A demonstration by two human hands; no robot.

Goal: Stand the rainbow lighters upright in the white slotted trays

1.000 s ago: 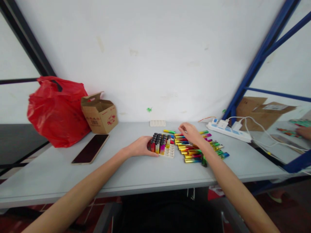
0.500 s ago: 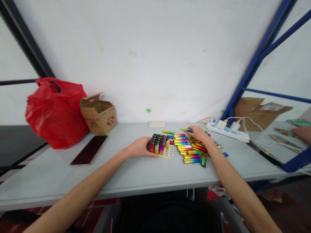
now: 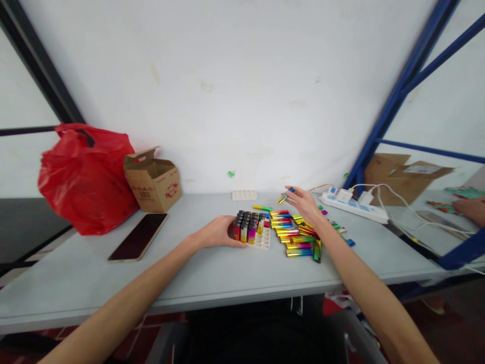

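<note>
My left hand (image 3: pixel 220 231) is wrapped round the left end of a white tray (image 3: pixel 266 238) with round-ended slots. Several upright lighters (image 3: pixel 248 230) with black tops fill the tray's left part; slots show bare at its right. Above the far side of a loose pile, my right hand (image 3: pixel 304 203) pinches a gold and blue lighter (image 3: pixel 283 199), lifted and tilted between thumb and fingers. The pile of shiny multicoloured lighters (image 3: pixel 290 230) lies flat on the table to the right of the tray, partly hidden by my right forearm.
A second white tray (image 3: pixel 244 195) lies by the wall. On the left are a phone (image 3: pixel 138 236), an open cardboard box (image 3: pixel 153 182) and a red plastic bag (image 3: pixel 87 179). A power strip (image 3: pixel 354 206) with cables lies right; another person's hand (image 3: pixel 470 206) shows beyond the blue frame (image 3: pixel 401 96).
My right hand has risen from the pile's far edge and moved slightly away from me, lifting the gold and blue lighter off the table. My left hand stays on the tray.
</note>
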